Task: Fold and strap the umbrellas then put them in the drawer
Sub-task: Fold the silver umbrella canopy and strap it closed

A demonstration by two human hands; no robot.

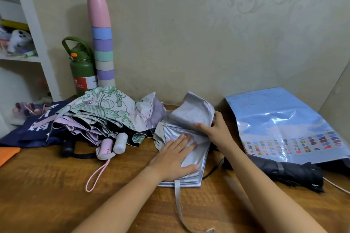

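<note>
The silver umbrella (186,149) lies mid-table; the left hand (175,155) presses it flat, fingers spread, while the right hand (215,128) pinches a raised panel. Left of it sits a floral umbrella (106,113); right, a strapped black umbrella (284,172) under a map (284,119).

Green bottle (81,66) label: I see a red and white panel; on the white part I can make out only "Va", and the small print on the red part is too fine for me to read.
Navy cloth (36,128): I see large white characters, partly folded under, and I can't read them.
Blue map sheet (284,119): I see rows of small national flags along its lower edge; any captions are too small for me to read.
</note>
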